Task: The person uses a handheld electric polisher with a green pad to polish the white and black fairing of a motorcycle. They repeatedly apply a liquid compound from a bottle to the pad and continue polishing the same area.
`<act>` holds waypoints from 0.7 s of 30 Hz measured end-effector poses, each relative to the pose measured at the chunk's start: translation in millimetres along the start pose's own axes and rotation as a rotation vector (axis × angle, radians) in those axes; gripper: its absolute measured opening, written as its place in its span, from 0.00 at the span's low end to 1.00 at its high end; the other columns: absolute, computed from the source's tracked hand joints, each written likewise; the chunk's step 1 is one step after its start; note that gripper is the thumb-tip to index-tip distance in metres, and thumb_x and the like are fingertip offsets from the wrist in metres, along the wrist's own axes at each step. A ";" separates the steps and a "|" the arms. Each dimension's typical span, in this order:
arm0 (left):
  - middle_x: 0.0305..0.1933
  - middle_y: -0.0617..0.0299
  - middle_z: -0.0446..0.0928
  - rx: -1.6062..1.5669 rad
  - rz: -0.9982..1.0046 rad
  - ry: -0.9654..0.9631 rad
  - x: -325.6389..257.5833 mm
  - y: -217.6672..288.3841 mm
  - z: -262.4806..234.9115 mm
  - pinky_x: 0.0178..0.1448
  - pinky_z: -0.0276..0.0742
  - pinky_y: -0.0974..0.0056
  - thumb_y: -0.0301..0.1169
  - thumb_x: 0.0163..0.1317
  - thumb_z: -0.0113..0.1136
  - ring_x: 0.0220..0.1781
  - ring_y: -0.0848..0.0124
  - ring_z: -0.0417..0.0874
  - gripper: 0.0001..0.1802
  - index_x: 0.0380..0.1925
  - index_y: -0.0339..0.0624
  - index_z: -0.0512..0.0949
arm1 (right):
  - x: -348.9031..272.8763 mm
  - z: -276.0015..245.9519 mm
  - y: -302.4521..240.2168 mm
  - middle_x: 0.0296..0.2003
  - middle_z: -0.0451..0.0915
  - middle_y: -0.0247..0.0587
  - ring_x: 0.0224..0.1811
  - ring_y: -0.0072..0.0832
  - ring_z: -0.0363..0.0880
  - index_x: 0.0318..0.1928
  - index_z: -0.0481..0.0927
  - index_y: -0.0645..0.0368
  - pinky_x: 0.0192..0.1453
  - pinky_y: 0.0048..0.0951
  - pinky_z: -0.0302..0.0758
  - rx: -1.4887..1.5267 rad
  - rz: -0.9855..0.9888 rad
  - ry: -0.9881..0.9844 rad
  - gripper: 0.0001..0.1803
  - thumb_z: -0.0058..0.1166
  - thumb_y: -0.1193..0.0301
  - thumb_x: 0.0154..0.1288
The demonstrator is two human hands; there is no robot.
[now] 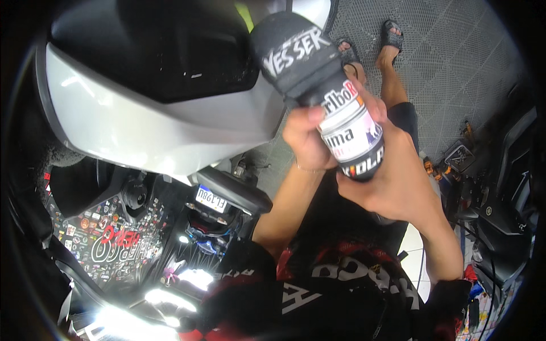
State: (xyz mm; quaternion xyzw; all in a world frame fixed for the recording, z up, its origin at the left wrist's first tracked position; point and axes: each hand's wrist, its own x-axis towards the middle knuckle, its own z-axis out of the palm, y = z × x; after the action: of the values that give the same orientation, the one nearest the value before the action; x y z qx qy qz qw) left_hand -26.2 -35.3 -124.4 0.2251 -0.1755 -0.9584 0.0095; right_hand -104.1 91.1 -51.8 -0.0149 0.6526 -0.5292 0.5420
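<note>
Both my hands grip a thick black cylindrical tool (pixel 350 133) with white stickers round its body and a wider rounded black head; its exact kind I cannot make out. My left hand (pixel 307 136) closes on its left side, with the thumb lying across the body. On the other side my right hand (pixel 392 165) wraps round the lower body, fingers hidden partly behind it. The tool's head tilts up and left, in front of the edge of a glossy silver and black vehicle panel (pixel 165 136). Whether the head touches the panel cannot be told.
A person's sandalled foot (pixel 392 35) stands on the grey patterned floor (pixel 455 51). To the right is a dark motorbike (pixel 500 199). Lower left are a sticker-covered board (pixel 108 244), a number plate (pixel 210 199) and bright lights (pixel 131 321).
</note>
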 end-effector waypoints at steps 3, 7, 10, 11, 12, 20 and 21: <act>0.35 0.44 0.79 -0.033 -0.029 0.064 -1.6 0.0 0.7 0.53 0.72 0.51 0.60 0.55 0.54 0.41 0.52 0.77 0.39 0.50 0.32 0.74 | -8.3 6.8 5.0 0.34 0.84 0.48 0.37 0.29 0.84 0.47 0.76 0.73 0.44 0.32 0.78 0.018 0.054 -0.029 0.25 0.67 0.75 0.47; 0.35 0.46 0.78 0.020 -0.003 0.087 -5.1 3.6 10.0 0.55 0.69 0.51 0.61 0.54 0.54 0.41 0.55 0.77 0.40 0.50 0.32 0.74 | -4.4 11.0 8.8 0.33 0.84 0.48 0.35 0.33 0.85 0.45 0.77 0.73 0.43 0.32 0.79 0.044 -0.107 0.031 0.24 0.67 0.76 0.46; 0.35 0.46 0.79 0.023 -0.025 0.034 9.9 7.3 6.1 0.55 0.69 0.51 0.60 0.54 0.55 0.41 0.56 0.77 0.41 0.51 0.31 0.74 | 7.9 4.2 3.0 0.31 0.84 0.48 0.34 0.35 0.85 0.44 0.77 0.74 0.42 0.33 0.79 -0.028 -0.063 0.031 0.23 0.67 0.75 0.47; 0.37 0.42 0.82 -0.051 0.024 0.035 16.0 4.4 3.1 0.50 0.80 0.53 0.51 0.56 0.51 0.41 0.50 0.83 0.30 0.45 0.33 0.76 | 10.6 4.4 2.9 0.31 0.84 0.49 0.33 0.36 0.85 0.44 0.77 0.74 0.42 0.33 0.79 -0.033 -0.081 0.052 0.23 0.67 0.75 0.47; 0.37 0.42 0.82 -0.082 0.007 0.056 16.6 5.7 5.1 0.50 0.80 0.53 0.51 0.56 0.52 0.41 0.50 0.83 0.31 0.45 0.33 0.76 | 10.7 6.2 2.5 0.30 0.84 0.49 0.33 0.36 0.85 0.43 0.77 0.74 0.42 0.34 0.79 -0.034 -0.092 0.069 0.23 0.67 0.74 0.47; 0.39 0.42 0.82 -0.037 -0.086 0.113 -14.5 0.0 18.2 0.52 0.79 0.55 0.51 0.57 0.56 0.43 0.55 0.83 0.32 0.48 0.30 0.74 | -12.3 3.1 8.5 0.38 0.85 0.60 0.44 0.50 0.88 0.56 0.72 0.76 0.51 0.40 0.82 0.036 0.047 -0.079 0.35 0.69 0.71 0.48; 0.41 0.44 0.83 0.048 -0.146 0.213 -23.7 -4.0 23.7 0.52 0.80 0.57 0.47 0.59 0.58 0.44 0.58 0.85 0.30 0.50 0.30 0.74 | -19.5 -4.4 12.1 0.41 0.86 0.53 0.45 0.38 0.87 0.58 0.73 0.74 0.55 0.35 0.79 0.112 0.070 -0.114 0.37 0.71 0.72 0.46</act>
State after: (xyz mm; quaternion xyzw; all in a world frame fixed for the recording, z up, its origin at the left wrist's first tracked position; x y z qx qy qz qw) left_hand -14.9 -21.4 -95.8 0.3377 -0.1795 -0.9228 -0.0471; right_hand -92.5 111.0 -47.6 0.0079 0.5901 -0.5440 0.5965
